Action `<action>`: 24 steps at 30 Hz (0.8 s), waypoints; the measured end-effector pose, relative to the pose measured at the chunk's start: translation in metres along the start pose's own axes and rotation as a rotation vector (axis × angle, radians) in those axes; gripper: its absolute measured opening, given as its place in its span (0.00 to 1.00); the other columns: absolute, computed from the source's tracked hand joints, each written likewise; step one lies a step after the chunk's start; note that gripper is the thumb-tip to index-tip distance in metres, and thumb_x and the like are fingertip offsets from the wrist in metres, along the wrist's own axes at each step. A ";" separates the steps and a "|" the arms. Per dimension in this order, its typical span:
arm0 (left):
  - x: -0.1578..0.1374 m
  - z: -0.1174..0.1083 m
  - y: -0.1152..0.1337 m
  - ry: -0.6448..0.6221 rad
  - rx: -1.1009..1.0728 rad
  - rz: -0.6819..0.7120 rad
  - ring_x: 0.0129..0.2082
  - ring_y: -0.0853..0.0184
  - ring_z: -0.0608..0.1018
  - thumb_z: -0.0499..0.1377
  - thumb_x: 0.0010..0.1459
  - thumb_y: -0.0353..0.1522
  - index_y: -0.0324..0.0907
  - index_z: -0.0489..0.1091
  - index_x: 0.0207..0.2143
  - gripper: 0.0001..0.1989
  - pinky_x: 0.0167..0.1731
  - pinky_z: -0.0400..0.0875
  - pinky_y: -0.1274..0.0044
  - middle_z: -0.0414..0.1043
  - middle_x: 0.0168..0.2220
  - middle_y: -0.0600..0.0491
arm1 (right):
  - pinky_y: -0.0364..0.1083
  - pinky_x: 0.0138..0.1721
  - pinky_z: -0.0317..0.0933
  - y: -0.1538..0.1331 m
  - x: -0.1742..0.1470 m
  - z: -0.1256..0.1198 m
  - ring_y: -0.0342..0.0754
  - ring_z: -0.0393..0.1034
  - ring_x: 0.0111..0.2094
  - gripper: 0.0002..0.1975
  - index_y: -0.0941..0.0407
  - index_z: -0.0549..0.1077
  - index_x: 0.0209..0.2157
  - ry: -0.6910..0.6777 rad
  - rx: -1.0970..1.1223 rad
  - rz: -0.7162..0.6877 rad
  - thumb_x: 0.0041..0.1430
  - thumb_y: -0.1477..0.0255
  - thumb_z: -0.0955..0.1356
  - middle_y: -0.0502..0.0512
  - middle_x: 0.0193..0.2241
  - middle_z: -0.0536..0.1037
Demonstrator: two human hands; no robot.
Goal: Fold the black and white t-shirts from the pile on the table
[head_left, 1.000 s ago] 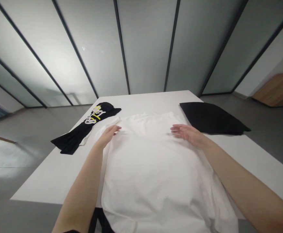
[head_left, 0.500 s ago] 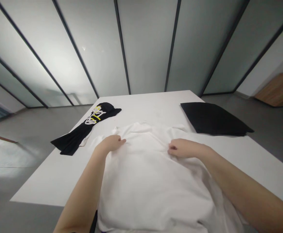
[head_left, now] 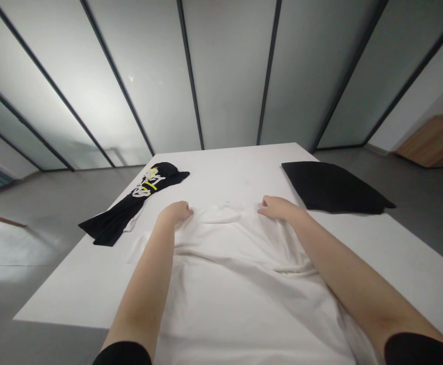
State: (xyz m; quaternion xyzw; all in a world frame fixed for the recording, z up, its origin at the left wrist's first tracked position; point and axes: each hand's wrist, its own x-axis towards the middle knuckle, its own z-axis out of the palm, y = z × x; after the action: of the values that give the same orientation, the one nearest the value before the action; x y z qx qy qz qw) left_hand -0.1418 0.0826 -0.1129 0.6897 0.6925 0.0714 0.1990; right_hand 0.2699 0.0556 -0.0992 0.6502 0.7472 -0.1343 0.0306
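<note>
A white T-shirt (head_left: 229,294) lies over the near part of the table, its collar end away from me and its lower part reaching the bottom of the view. My left hand (head_left: 178,210) is closed on the shirt's far left, near the shoulder. On the far right, my right hand (head_left: 274,207) pinches the cloth at the other shoulder. Between the two hands the collar lies loosely, and folds run across the shirt below it. Fingertips of both hands are partly hidden.
The white table (head_left: 229,172) carries a black garment with white and yellow print (head_left: 145,187) at its left edge. A folded black cloth (head_left: 331,186) lies at the right. Frosted glass panels (head_left: 229,76) stand behind; a wooden piece (head_left: 434,142) is at far right.
Both hands have moved farther away from me across the table, drawing the shirt's top with them. Crosswise folds now show in the cloth, and black sleeves have come into view.
</note>
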 end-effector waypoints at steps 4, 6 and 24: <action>-0.003 0.000 -0.007 -0.177 0.040 -0.029 0.32 0.48 0.84 0.73 0.40 0.50 0.47 0.74 0.19 0.19 0.43 0.76 0.64 0.80 0.23 0.45 | 0.46 0.35 0.64 0.006 -0.005 0.002 0.54 0.79 0.37 0.14 0.54 0.83 0.37 -0.193 0.065 -0.077 0.62 0.57 0.74 0.58 0.37 0.87; -0.007 -0.006 -0.010 -0.245 -0.030 -0.037 0.32 0.48 0.84 0.74 0.40 0.51 0.46 0.76 0.19 0.20 0.42 0.76 0.65 0.80 0.23 0.44 | 0.46 0.34 0.63 0.015 -0.007 -0.002 0.53 0.78 0.35 0.18 0.54 0.82 0.33 -0.258 0.098 -0.083 0.60 0.52 0.74 0.56 0.33 0.86; -0.026 -0.035 -0.008 -0.054 -0.265 0.134 0.17 0.65 0.67 0.72 0.51 0.44 0.45 0.74 0.18 0.18 0.22 0.58 0.74 0.66 0.16 0.55 | 0.47 0.36 0.62 0.035 -0.008 -0.027 0.55 0.77 0.36 0.11 0.54 0.81 0.40 0.206 0.144 0.018 0.67 0.63 0.69 0.60 0.37 0.85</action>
State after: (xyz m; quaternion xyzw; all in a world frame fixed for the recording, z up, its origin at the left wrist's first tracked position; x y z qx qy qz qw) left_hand -0.1630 0.0627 -0.0792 0.7037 0.6239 0.1565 0.3017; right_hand 0.3088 0.0586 -0.0774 0.6677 0.7290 -0.1197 -0.0919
